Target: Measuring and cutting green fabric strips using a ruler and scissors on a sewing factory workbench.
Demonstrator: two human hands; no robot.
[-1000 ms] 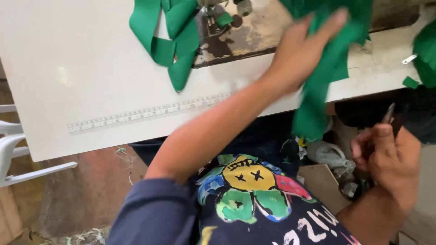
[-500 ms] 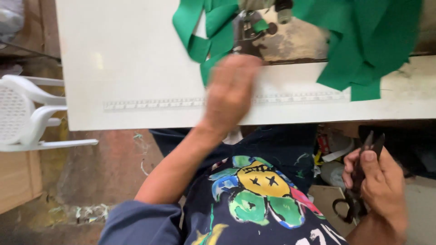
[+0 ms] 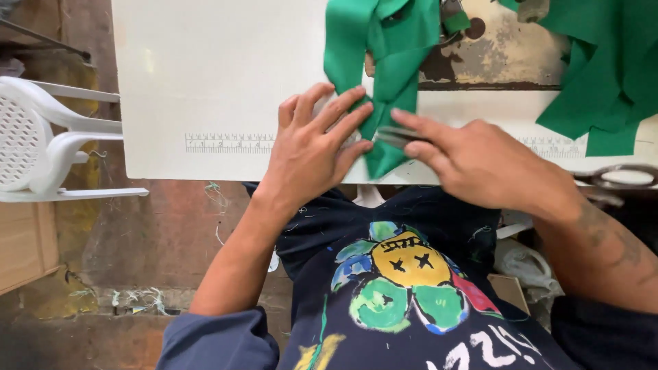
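Both hands (image 3: 312,147) on green strip (image 3: 387,89)

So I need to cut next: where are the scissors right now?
In the head view the scissors lie at the white table's right edge, beyond the right hand, below the green fabric pile.

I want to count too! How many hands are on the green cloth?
2. The left hand presses the green cloth strip at the table edge; the right hand touches it from the other side.
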